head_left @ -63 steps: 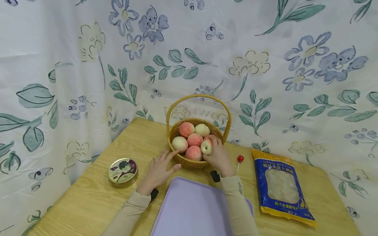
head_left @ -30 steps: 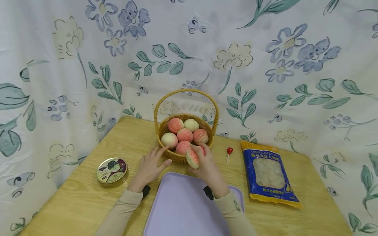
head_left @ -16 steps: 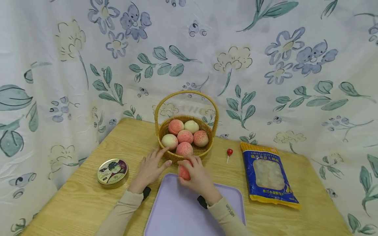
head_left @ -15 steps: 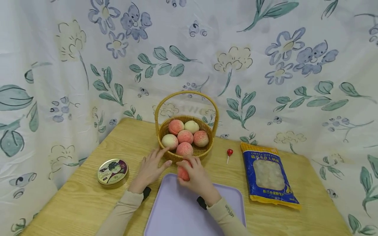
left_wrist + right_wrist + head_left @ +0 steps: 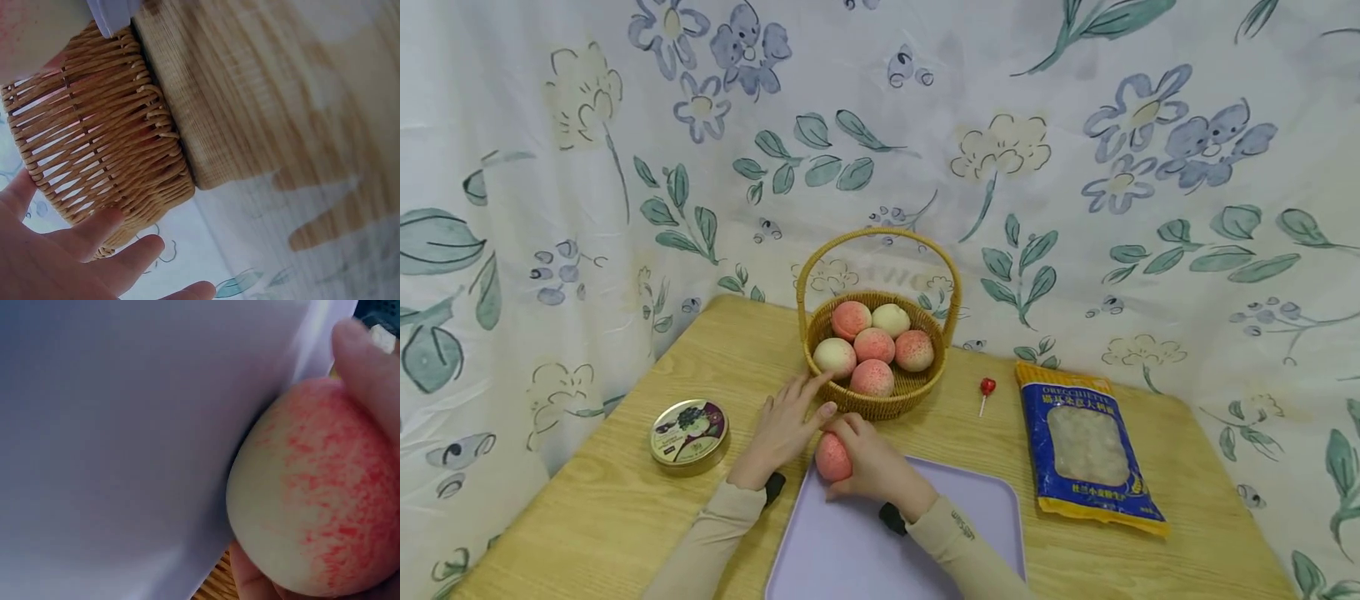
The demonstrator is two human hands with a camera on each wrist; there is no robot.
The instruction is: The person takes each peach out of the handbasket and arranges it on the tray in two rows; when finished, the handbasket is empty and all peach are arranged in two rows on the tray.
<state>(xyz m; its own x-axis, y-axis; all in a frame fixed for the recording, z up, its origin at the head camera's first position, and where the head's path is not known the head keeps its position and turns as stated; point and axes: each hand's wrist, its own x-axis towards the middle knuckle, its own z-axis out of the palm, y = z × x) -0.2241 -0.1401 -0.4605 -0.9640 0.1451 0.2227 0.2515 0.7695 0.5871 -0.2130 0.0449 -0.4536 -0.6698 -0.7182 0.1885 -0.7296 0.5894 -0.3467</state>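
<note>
Round gold tin (image 5: 688,432) with printed lid, left on the wooden table (image 5: 602,517). Left hand (image 5: 781,432), fingers spread and gripping nothing, by the rim of a tan woven basket (image 5: 882,408) with hoop handle, six pink-and-cream peaches (image 5: 874,346) inside. Pink-and-cream round peach (image 5: 832,457), pinched between right hand's (image 5: 876,467) thumb and fingers at the far left corner of a lilac rectangular tray (image 5: 842,546); placing it seems the step; next calls for settling, then releasing it. Red lollipop (image 5: 987,387), white stick. Blue-and-yellow plastic bag (image 5: 1090,448), lettered ORECCHIETTE.
</note>
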